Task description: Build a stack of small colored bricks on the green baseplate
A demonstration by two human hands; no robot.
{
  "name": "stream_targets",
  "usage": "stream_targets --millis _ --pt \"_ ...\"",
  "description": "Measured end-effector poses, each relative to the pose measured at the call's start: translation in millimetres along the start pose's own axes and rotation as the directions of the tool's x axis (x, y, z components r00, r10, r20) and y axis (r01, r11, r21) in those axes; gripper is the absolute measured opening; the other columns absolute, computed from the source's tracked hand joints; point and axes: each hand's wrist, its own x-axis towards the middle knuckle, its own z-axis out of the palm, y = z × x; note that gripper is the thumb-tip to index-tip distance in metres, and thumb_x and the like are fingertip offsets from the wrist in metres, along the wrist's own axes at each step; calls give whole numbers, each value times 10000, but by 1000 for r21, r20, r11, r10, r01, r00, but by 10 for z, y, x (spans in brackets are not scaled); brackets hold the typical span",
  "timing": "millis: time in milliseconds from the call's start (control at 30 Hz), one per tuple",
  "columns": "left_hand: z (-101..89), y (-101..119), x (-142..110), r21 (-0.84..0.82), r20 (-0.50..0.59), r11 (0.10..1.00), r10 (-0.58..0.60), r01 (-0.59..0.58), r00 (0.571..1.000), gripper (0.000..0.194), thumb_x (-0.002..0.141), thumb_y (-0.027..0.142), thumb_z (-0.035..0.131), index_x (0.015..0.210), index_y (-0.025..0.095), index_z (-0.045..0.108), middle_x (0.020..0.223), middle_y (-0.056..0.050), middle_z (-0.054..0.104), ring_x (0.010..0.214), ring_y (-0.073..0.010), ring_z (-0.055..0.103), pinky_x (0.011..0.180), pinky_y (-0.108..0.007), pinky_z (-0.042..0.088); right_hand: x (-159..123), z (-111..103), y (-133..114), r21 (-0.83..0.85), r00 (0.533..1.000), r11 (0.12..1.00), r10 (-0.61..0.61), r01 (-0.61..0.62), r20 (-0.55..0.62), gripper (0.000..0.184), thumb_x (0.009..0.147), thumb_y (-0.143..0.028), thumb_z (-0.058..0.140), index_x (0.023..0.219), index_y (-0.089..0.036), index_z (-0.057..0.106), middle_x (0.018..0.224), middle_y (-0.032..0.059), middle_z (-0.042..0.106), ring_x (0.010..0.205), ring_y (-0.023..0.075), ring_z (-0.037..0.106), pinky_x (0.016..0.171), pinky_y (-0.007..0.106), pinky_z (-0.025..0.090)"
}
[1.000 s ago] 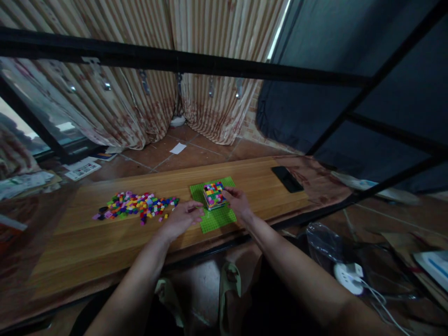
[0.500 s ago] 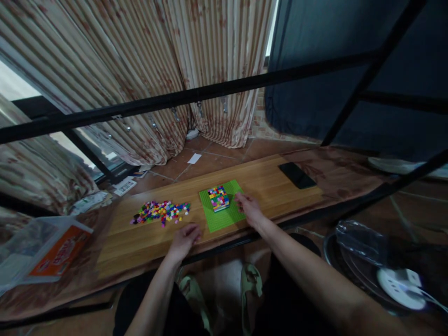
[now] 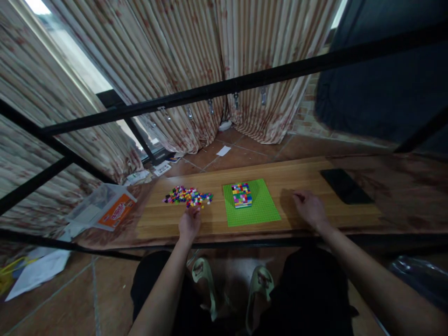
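Note:
My left hand [image 3: 190, 225] is at the near edge of a loose pile of small coloured building bricks [image 3: 185, 195], its fingers drawn together at the lowest bricks. Whether a brick is between them is too small to see. On a green baseplate [image 3: 261, 215] stands a low block built of multicoloured bricks [image 3: 241, 196], towards the plate's left side. My right hand [image 3: 311, 207] is over the wooden board [image 3: 210, 229], to the right of the baseplate and apart from it. Its fingers are curled in, and anything inside them is hidden.
A black phone [image 3: 346, 186] lies on the board's right end. At the left is a clear plastic box [image 3: 91, 205] with an orange label. A dark metal bar [image 3: 196, 94] crosses beyond the board, in front of striped curtains [image 3: 182, 51].
The view has swung left, so things appear further right. My left hand has reached forward to the brick pile. My right hand has moved off the baseplate to the right.

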Motion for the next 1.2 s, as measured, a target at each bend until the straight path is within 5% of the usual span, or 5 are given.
stream_targets --millis 167,467,567,800,1200 --pt "113 86 130 99 -131 995 -3 16 991 229 850 258 520 1015 172 653 1031 -158 688 1037 -297 613 860 -365 408 -59 16 260 -91 989 988 -134 128 -64 271 843 -275 450 904 -152 684 958 151 661 868 254 616 787 390 488" --pt "239 165 -34 -4 -147 998 57 -59 988 192 831 203 515 950 151 656 872 -99 696 828 -211 650 753 -301 461 -130 15 180 -77 983 985 -164 157 -84 291 859 -271 425 923 -152 683 946 128 658 865 236 598 810 371 477" --pt "417 343 -201 -152 -137 978 124 -144 983 291 859 231 474 1085 155 640 941 -77 704 771 -161 650 720 -273 490 -136 2 159 -89 987 987 -140 133 -82 292 857 -268 425 918 -156 688 942 116 655 822 229 596 777 363 474" --pt "673 789 -326 -646 -236 710 164 -281 958 220 773 329 627 878 152 706 795 -52 705 682 -160 650 652 -281 516 -139 -8 122 -71 987 990 -127 120 -99 276 841 -247 443 897 -153 696 910 111 658 809 226 596 785 350 473" --pt "908 925 -242 -397 -399 832 224 -388 889 171 803 338 629 822 185 702 791 -38 717 707 -152 655 676 -254 490 -135 -2 121 -45 986 992 -123 118 -116 256 838 -242 446 876 -168 688 903 105 655 814 223 584 786 346 465"
